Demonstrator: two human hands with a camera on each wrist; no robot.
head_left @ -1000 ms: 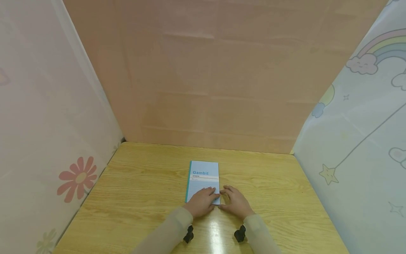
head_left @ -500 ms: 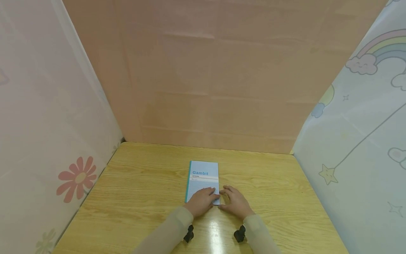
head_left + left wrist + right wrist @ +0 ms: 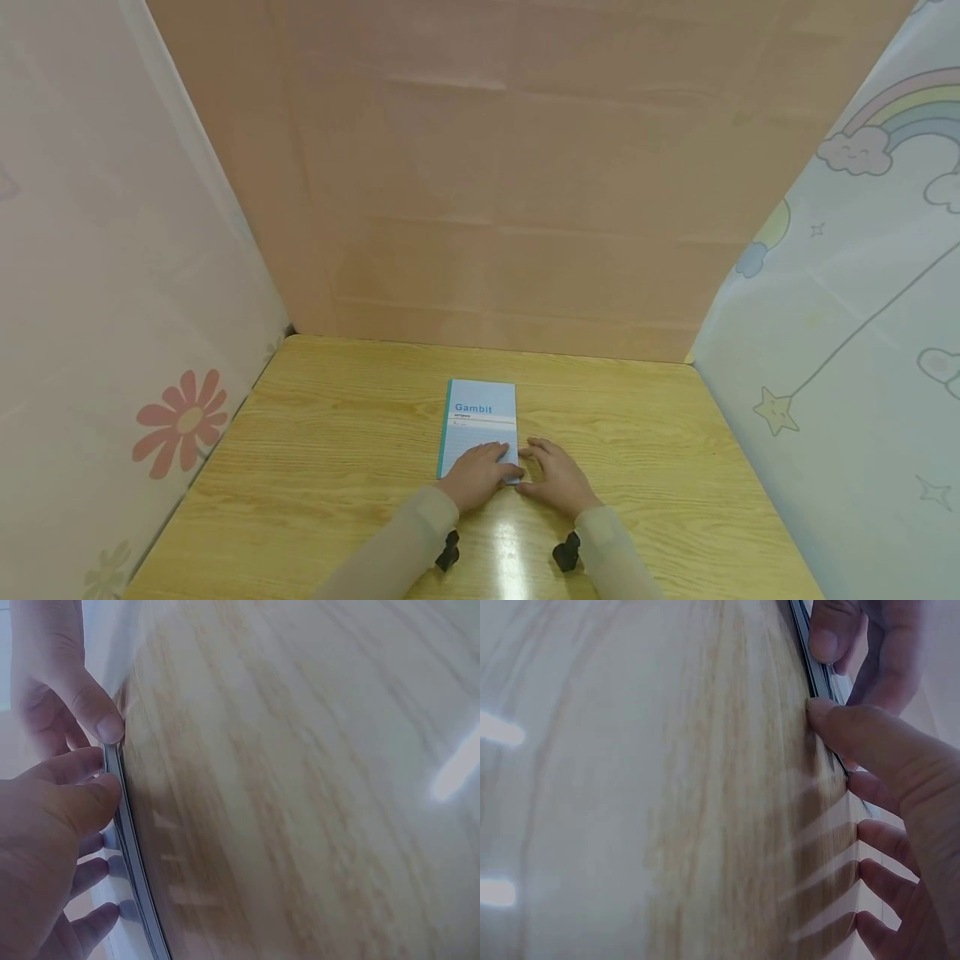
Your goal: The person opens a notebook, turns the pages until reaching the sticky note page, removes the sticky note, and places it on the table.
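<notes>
Lightly touching notebook [image 3: 481,423] with spread-fingered left hand [image 3: 474,477] and right hand [image 3: 561,480]; perhaps risking skidding under uneven pressure.

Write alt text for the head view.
A person's left hand rests on the lower part of a closed light-blue Gambit notebook lying on a wooden table, while the right hand is at the notebook's lower right corner. A plain orange-pink backdrop rises behind.
</notes>
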